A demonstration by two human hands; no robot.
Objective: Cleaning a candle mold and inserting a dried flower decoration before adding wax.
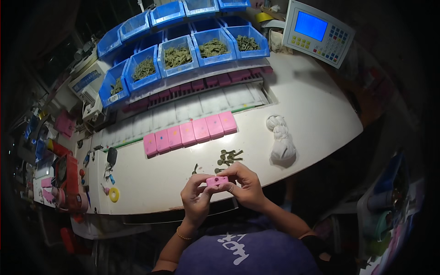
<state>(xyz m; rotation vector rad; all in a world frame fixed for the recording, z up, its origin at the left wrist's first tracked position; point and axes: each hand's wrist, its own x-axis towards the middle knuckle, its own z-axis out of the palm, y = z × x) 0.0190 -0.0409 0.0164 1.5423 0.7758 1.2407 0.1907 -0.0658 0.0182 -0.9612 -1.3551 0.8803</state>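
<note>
Both hands hold a small pink block (213, 183), which looks like a rubber jewellery mould, above the table's front edge. A dark round hole shows in its face. My left hand (196, 194) pinches its left end between thumb and fingers. At the right end, my right hand (245, 187) grips it the same way. Just beyond my fingers lie several dark green stemmed pieces (229, 157), probably wax patterns. A single similar piece (195, 168) rests apart, to their left. A row of several pink moulds (187, 133) stands farther back.
A knotted white cloth pouch (282, 147) lies on the white table (319, 103) at right. Blue bins (177, 70) of green pieces rise behind a slotted rack (192, 86). A control panel (311, 25) stands back right. A yellow ring (113, 195) sits left, near red equipment (67, 172).
</note>
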